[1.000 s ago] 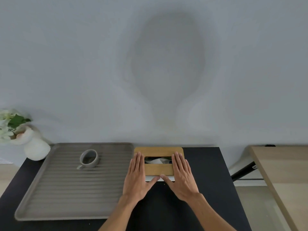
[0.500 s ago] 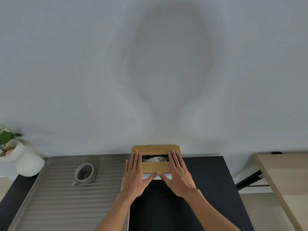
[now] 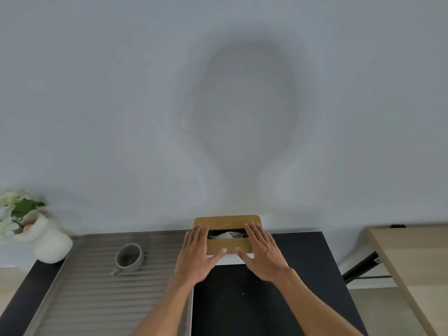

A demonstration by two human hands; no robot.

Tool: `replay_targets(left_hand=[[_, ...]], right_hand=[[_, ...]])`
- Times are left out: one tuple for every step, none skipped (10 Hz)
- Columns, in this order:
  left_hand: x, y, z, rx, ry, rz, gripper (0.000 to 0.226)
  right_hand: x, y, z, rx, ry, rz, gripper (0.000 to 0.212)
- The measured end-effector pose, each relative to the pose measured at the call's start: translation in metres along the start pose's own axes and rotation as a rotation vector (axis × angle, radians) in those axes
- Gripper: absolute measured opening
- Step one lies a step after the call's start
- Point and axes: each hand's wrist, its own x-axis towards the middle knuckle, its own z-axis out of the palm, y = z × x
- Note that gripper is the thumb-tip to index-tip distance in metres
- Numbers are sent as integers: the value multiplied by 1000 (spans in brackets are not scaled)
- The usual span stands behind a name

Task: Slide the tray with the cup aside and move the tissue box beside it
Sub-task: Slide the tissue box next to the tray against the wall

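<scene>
The 2 hands, left hand [image 3: 197, 254] and right hand [image 3: 263, 253], lie flat with fingers spread on the tissue box [image 3: 228, 238], just beside the tray [image 3: 97, 299] with the cup [image 3: 128, 258], so I judge only release is needed

Matt ridged grey tray [image 3: 92, 299], wood-topped tissue box [image 3: 228, 221], matt black table [image 3: 303, 275]
</scene>
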Motion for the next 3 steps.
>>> replay_targets(left_hand=[[-10, 5, -23, -28, 20, -7, 99], [-26, 8, -47, -43, 39, -9, 89], [-47, 7, -68, -44, 82, 2, 79]], right_hand=[[-7, -13, -16, 40, -2, 13, 79], [-18, -29, -37, 129, 17, 24, 70], [-31, -50, -54, 188, 59, -7, 64]])
